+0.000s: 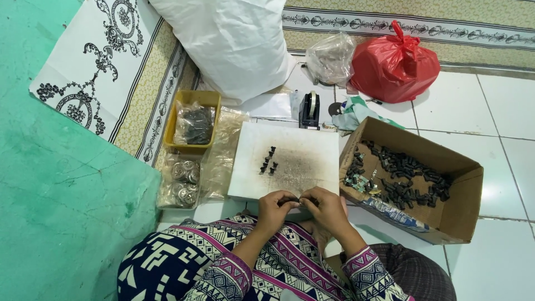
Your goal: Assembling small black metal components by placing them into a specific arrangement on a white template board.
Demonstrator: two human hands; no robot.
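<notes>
My left hand [274,208] and my right hand [329,208] meet at the near edge of a stained white board [312,139]. Together they pinch a small dark part [294,199] between the fingertips. On the board stand several small black parts [269,160] in a short double row, a little beyond my hands. A cardboard box [465,189] to the right holds many black parts [409,178] of the same kind. My patterned sleeves fill the bottom of the view.
A yellow tray [176,120] with a bag of dark pieces and a clear bag of round metal discs [184,181] lie left of the board. Behind stand a black tape dispenser [310,111], a white sack [228,44], a clear bag [330,56] and a red bag [393,64].
</notes>
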